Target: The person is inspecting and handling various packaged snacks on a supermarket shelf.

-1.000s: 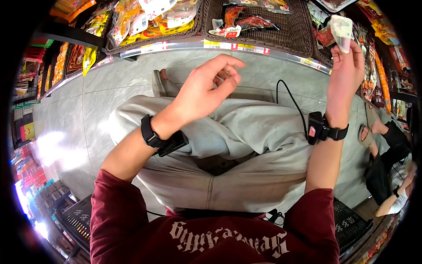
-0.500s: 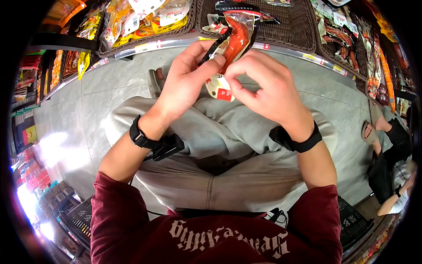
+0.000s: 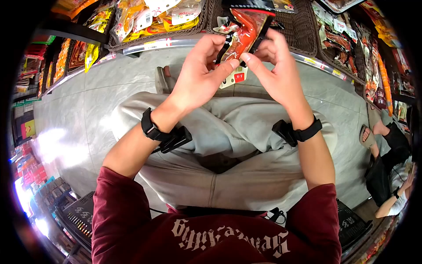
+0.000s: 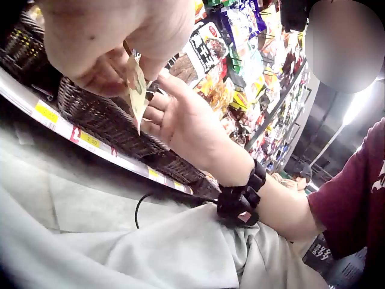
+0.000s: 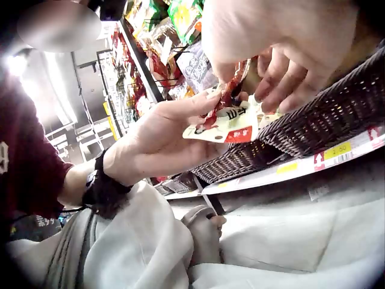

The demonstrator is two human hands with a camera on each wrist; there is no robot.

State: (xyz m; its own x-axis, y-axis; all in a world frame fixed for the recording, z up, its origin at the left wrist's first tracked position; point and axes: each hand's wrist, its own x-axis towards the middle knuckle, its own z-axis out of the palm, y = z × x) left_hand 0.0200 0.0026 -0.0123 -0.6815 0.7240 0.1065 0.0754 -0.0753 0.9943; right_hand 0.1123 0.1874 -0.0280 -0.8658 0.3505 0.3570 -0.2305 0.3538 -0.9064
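Observation:
A vacuum pack of reddish-brown meat, clear in front with black edges, is held up before the shelf. My left hand grips its lower left side, the thumb across the front. On the other side my right hand holds the lower right edge, thumb on the front and fingers partly hidden behind. A cream label with a red patch shows below the thumbs. The right wrist view shows the label lying over the left fingers; in the left wrist view it appears nearly edge-on.
Wicker baskets line the shelf: one of yellow snack packs at left, one of meat packs at right. A price rail runs along the front. A person sits at far right. A black cable hangs beside my knee.
My right hand has brought a pack from the right basket to the middle, where my left hand took hold too. Lately the pack rose slightly towards the shelf, and the right hand shifted to its edge.

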